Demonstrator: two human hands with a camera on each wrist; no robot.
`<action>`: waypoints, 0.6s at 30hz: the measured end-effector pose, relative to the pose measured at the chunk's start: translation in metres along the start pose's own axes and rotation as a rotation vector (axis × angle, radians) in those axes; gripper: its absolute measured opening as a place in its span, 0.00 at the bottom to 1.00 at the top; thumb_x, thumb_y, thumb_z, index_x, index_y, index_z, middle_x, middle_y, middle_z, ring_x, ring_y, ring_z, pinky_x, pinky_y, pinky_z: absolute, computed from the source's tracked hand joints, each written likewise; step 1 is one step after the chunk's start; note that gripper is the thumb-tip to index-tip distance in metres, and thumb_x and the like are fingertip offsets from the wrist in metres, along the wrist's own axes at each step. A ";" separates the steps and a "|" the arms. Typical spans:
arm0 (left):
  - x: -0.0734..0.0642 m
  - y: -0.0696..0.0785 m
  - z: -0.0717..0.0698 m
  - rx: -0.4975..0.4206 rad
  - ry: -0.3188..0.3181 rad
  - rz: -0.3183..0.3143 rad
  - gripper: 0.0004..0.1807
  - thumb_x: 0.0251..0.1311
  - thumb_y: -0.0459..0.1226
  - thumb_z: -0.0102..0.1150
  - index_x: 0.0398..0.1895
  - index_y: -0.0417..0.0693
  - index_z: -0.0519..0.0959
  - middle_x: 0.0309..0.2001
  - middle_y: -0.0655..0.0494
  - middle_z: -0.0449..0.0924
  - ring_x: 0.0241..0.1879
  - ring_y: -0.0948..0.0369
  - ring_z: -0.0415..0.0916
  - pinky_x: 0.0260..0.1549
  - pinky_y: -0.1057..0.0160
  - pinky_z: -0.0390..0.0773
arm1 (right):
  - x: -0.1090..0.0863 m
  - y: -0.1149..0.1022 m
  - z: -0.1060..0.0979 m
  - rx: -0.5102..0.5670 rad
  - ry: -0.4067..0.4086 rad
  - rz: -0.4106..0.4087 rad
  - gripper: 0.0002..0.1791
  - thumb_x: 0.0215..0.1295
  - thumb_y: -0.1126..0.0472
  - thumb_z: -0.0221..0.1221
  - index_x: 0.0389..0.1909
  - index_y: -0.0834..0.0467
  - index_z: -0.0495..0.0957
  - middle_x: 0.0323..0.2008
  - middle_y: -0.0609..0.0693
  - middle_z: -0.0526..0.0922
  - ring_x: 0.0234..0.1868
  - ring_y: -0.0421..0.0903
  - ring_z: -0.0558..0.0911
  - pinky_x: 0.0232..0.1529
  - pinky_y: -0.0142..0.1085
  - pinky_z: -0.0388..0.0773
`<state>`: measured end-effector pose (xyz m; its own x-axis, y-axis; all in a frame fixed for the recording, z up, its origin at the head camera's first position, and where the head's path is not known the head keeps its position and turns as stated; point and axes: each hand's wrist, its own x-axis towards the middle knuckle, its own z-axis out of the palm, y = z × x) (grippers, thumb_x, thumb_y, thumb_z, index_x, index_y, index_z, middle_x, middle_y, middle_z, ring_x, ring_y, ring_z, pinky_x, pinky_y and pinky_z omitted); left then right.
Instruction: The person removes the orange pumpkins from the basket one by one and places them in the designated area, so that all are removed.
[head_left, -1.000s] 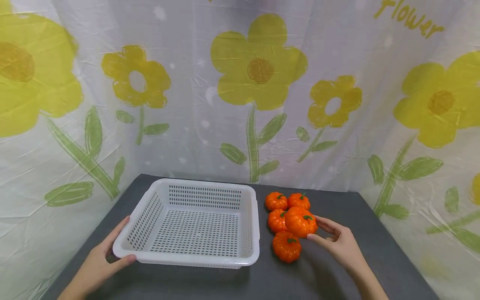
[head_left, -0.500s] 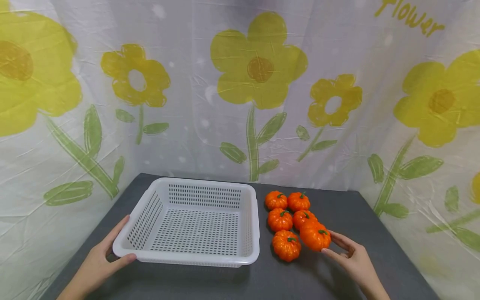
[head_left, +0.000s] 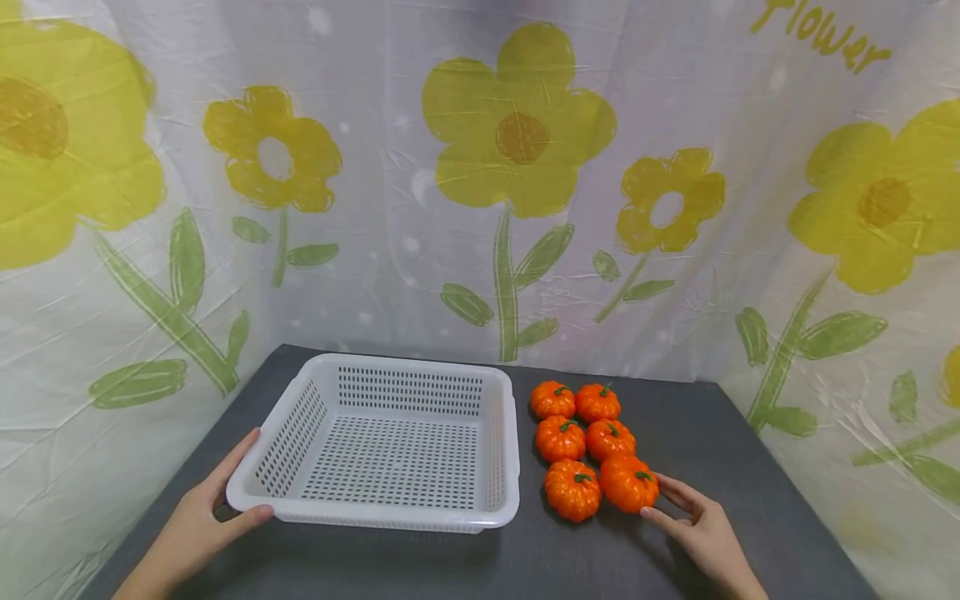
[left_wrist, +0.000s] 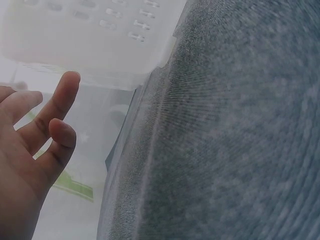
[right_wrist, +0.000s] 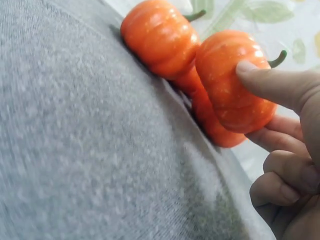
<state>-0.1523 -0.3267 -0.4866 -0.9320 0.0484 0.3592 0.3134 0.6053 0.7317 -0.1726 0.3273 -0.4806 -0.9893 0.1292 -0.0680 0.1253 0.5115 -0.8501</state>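
My right hand (head_left: 697, 523) pinches a small orange pumpkin (head_left: 628, 483) with a green stem, thumb on one side and fingers on the other. In the right wrist view this pumpkin (right_wrist: 235, 82) is close to the dark cloth; whether it touches is unclear. Several similar pumpkins stand in two columns behind and beside it, the nearest being the front-left pumpkin (head_left: 572, 491). At the left, my left hand (head_left: 197, 521) rests against the near-left corner of a white perforated plastic basket (head_left: 371, 512), thumb and forefinger extended along its rim. The basket has nothing inside.
A dark grey cloth covers the table (head_left: 420, 567). The basket stands left of the pumpkins, with a strip of table between them. Behind and at both sides hangs a white curtain (head_left: 390, 250) with printed yellow flowers.
My right hand has carried its pumpkin right and toward me, then lowered it beside the front-left pumpkin. A pumpkin behind it has come into view. The left hand and basket have stayed put.
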 end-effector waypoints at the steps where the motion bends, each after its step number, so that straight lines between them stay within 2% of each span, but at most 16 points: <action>1: 0.000 0.000 0.000 0.000 -0.001 -0.001 0.57 0.57 0.33 0.77 0.87 0.54 0.54 0.59 0.93 0.66 0.47 0.79 0.77 0.36 0.68 0.79 | 0.001 0.001 0.000 -0.003 0.001 0.002 0.42 0.66 0.49 0.74 0.76 0.61 0.71 0.72 0.62 0.76 0.72 0.57 0.74 0.45 0.31 0.83; 4: 0.000 0.001 0.000 0.006 -0.002 -0.011 0.57 0.57 0.34 0.78 0.87 0.54 0.54 0.58 0.93 0.66 0.47 0.79 0.77 0.36 0.68 0.79 | 0.003 0.005 0.000 -0.019 0.002 0.011 0.43 0.65 0.47 0.74 0.76 0.61 0.71 0.72 0.62 0.75 0.74 0.59 0.72 0.47 0.32 0.82; 8: 0.000 0.001 0.001 0.017 -0.004 -0.029 0.57 0.57 0.35 0.78 0.87 0.54 0.54 0.59 0.93 0.65 0.47 0.80 0.76 0.36 0.68 0.79 | 0.004 0.007 0.001 -0.059 -0.003 0.011 0.44 0.65 0.46 0.74 0.76 0.62 0.71 0.71 0.63 0.75 0.74 0.62 0.71 0.56 0.43 0.83; 9: 0.000 0.001 0.001 0.019 -0.005 -0.031 0.57 0.57 0.35 0.78 0.87 0.54 0.54 0.59 0.94 0.64 0.47 0.80 0.76 0.36 0.68 0.79 | 0.005 0.008 0.001 -0.063 -0.004 0.018 0.44 0.64 0.45 0.74 0.76 0.61 0.71 0.71 0.63 0.75 0.74 0.62 0.72 0.56 0.45 0.83; 11: 0.000 0.000 0.002 0.021 -0.006 -0.032 0.57 0.57 0.35 0.78 0.87 0.54 0.53 0.59 0.94 0.64 0.47 0.80 0.76 0.36 0.68 0.79 | 0.005 0.008 0.002 -0.081 -0.010 0.023 0.44 0.64 0.44 0.74 0.75 0.61 0.72 0.71 0.64 0.75 0.74 0.63 0.72 0.53 0.45 0.83; 15: -0.001 -0.001 0.002 0.023 -0.003 -0.022 0.58 0.57 0.35 0.78 0.87 0.55 0.53 0.59 0.95 0.63 0.46 0.79 0.76 0.36 0.68 0.78 | 0.005 0.008 0.004 -0.073 -0.017 0.028 0.45 0.63 0.46 0.75 0.75 0.62 0.71 0.72 0.66 0.73 0.74 0.64 0.71 0.38 0.35 0.80; 18: -0.001 -0.002 0.001 0.021 0.001 -0.013 0.58 0.57 0.34 0.78 0.87 0.55 0.53 0.60 0.96 0.61 0.46 0.79 0.76 0.36 0.68 0.78 | 0.004 0.007 0.007 -0.068 -0.022 0.017 0.45 0.64 0.48 0.74 0.76 0.63 0.70 0.73 0.67 0.72 0.75 0.64 0.70 0.33 0.35 0.78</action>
<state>-0.1519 -0.3269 -0.4888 -0.9357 0.0395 0.3507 0.2975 0.6226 0.7238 -0.1763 0.3259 -0.4905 -0.9883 0.1203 -0.0941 0.1461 0.5657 -0.8116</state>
